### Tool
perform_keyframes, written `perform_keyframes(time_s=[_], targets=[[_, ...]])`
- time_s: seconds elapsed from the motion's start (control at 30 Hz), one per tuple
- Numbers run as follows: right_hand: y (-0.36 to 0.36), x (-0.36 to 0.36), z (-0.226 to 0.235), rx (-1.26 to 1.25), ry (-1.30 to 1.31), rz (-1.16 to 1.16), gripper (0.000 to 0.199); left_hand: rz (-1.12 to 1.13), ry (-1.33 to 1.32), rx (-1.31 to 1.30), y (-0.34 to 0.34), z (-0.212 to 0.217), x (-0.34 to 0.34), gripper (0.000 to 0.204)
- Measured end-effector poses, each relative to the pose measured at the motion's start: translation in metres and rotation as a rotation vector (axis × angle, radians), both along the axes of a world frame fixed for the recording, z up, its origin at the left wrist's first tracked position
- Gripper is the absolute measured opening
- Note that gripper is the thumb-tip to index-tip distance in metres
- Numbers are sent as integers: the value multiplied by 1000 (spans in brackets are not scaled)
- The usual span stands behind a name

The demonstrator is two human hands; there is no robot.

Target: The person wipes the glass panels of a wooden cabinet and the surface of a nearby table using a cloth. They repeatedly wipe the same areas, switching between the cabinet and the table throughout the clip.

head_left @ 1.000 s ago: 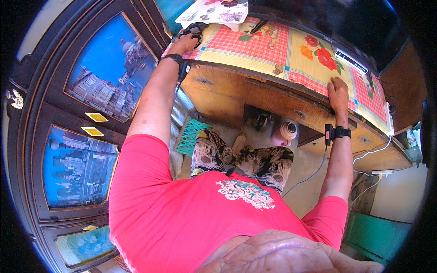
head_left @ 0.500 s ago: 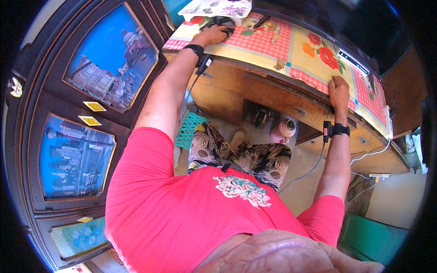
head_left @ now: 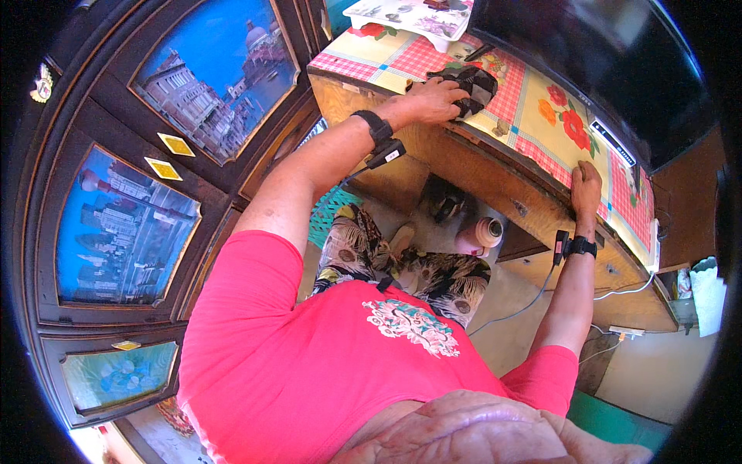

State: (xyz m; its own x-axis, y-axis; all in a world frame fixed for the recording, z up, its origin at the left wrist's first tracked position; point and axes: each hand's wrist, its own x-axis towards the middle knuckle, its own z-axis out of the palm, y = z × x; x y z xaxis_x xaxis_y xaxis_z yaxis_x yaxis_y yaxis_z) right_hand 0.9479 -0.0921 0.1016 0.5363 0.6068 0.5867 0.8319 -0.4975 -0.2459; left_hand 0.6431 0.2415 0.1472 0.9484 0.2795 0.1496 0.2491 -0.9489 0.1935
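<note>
surface (head_left: pixel 541 124) with floral checked cover, dark screen (head_left: pixel 618 69) behind | left hand (head_left: pixel 433 99) closed on dark cloth (head_left: pixel 473 83) near surface's front edge | right hand (head_left: pixel 586 185) flat on the edge, fingers open, holding nothing | risk: cloth drags the loose cover, tipping white tray (head_left: pixel 410 15) nearby

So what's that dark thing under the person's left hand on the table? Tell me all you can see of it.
The dark cloth looks like soft fabric, black with paler checks, bunched into a crumpled lump rather than spread flat. It lies on the flowered, red-checked tablecloth, near the table's front edge and just in front of a white patterned tray. The left hand rests on its near side, fingers pressing on it. The right hand lies flat farther along the table, well away from it. Its full shape cannot be told.
</note>
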Motion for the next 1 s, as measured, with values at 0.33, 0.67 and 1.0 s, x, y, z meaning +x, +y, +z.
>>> perform_keyframes(time_s=[0.33,0.67,1.0], targets=[[-1,-1,3,27,33,6,32,454,-109,-68,163,-38,-54,59],[-1,2,3,43,0,24,30,515,-107,102,230,-48,-69,69],[3,-7,5,63,9,-49,28,683,-155,125,184,-41,-95,79]])
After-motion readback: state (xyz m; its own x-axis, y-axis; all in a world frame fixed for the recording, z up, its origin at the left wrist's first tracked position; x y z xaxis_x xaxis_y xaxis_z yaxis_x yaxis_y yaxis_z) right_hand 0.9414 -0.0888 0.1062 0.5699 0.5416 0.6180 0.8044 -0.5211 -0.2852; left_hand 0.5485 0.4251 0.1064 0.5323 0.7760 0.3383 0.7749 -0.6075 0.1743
